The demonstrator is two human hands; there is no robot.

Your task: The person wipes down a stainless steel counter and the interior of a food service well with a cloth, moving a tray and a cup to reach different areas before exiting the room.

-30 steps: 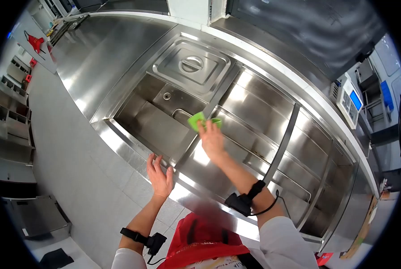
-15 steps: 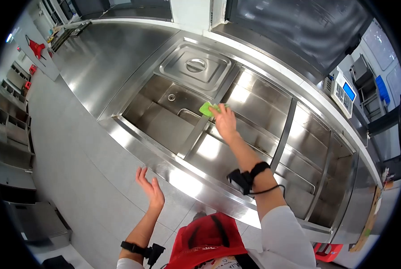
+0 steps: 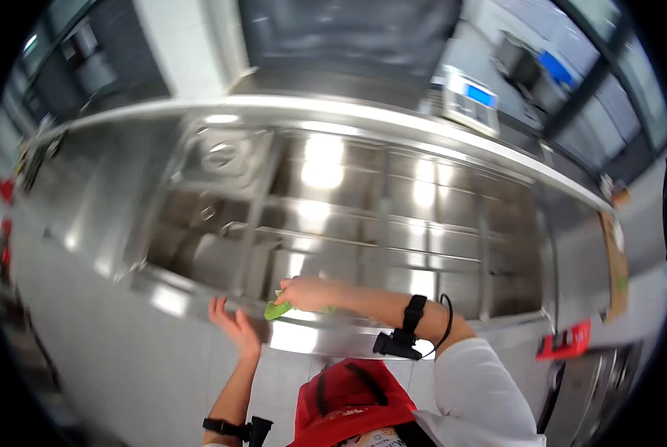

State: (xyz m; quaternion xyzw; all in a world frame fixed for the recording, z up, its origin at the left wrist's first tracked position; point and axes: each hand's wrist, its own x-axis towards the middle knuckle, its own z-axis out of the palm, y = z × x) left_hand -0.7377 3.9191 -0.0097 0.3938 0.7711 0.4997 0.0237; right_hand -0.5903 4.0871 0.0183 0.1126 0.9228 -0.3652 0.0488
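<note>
My right hand (image 3: 307, 293) is closed on a green cloth (image 3: 277, 309) at the front edge of a steel counter (image 3: 168, 298) with sunken wells. Part of the cloth hangs below the fingers, and more green shows under the wrist. Just left of it, my left hand (image 3: 235, 328) is held open with its fingers apart, holding nothing, near the counter's front edge. A steel lid with a round handle (image 3: 220, 155) covers the back left well. The view is blurred by motion.
A scale with a blue display (image 3: 469, 100) stands on the ledge at the back right. Thin dividers (image 3: 384, 201) separate the wells. A red object (image 3: 564, 340) is at the lower right, beside a steel appliance (image 3: 590, 398).
The view has turned to the right. My right hand, with the green cloth, has moved from a divider between the wells to the counter's front edge, closer to my left hand.
</note>
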